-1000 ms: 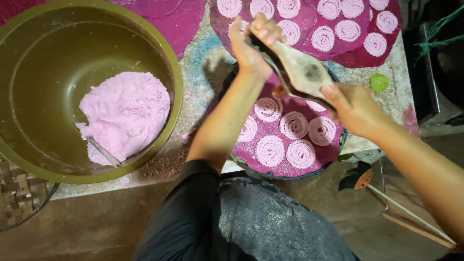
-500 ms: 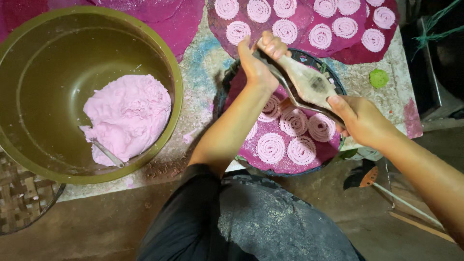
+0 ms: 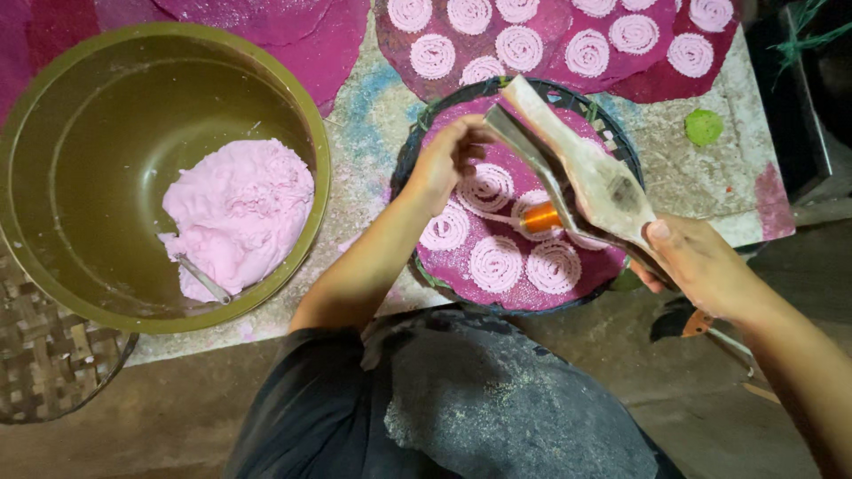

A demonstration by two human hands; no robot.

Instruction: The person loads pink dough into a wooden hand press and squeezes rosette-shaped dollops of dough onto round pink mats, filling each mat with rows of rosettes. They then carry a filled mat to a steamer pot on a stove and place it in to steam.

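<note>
A wide olive bowl [image 3: 53, 133] at left holds a soft pink dough lump [image 3: 238, 213]. At centre, a round woven tray [image 3: 417, 160] carries pink spiral coils [image 3: 495, 263]. Above it, the right hand [image 3: 706, 266] grips a wooden press [image 3: 590, 173]; the left hand [image 3: 448, 160] pinches its far end.

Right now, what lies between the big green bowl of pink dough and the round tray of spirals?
In the head view, a bare, flour-dusted strip of the table separates the green bowl from the round tray; lower down, the left forearm crosses it.
</note>
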